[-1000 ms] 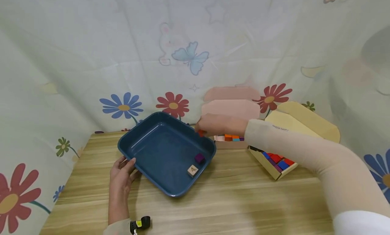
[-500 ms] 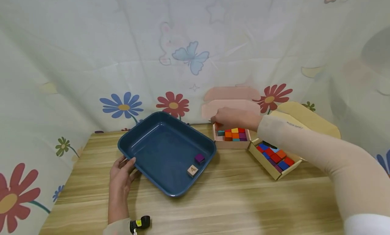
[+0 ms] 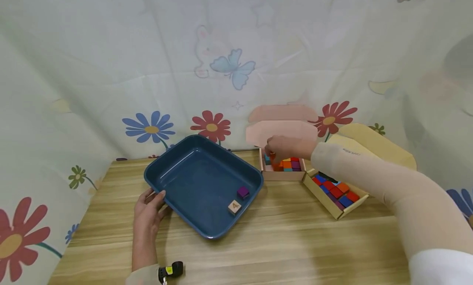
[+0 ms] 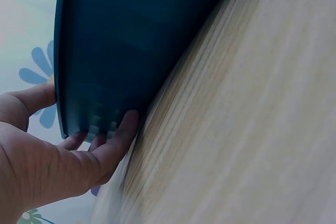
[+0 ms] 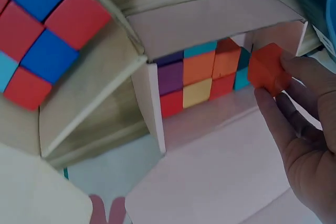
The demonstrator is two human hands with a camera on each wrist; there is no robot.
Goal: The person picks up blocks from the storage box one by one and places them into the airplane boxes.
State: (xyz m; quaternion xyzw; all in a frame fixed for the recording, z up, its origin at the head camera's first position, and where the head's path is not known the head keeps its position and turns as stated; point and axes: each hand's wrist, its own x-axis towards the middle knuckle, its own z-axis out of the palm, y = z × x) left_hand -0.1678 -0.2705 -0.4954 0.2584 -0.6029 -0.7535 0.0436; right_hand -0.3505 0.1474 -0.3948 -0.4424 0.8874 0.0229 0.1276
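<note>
Over the left end of the pink box, my right hand pinches an orange-red cube block between thumb and fingers. Several coloured cube blocks sit in rows inside that box, beside the held one. My left hand grips the near left edge of the dark blue tray, thumb at the rim and fingers against the outer wall. Inside the tray lie a purple cube block and a plain wood cube block marked 4, near its right corner.
A yellow box of red, blue, orange and purple cubes stands open right of the pink one, partly under my right forearm. Both lids lean back toward the flowered curtain. The wooden table spans the front.
From beside the tray's right rim, my right hand has moved right to the pink box and lowered there, the orange-red cube block in its fingers. The left hand and tray stay put.
</note>
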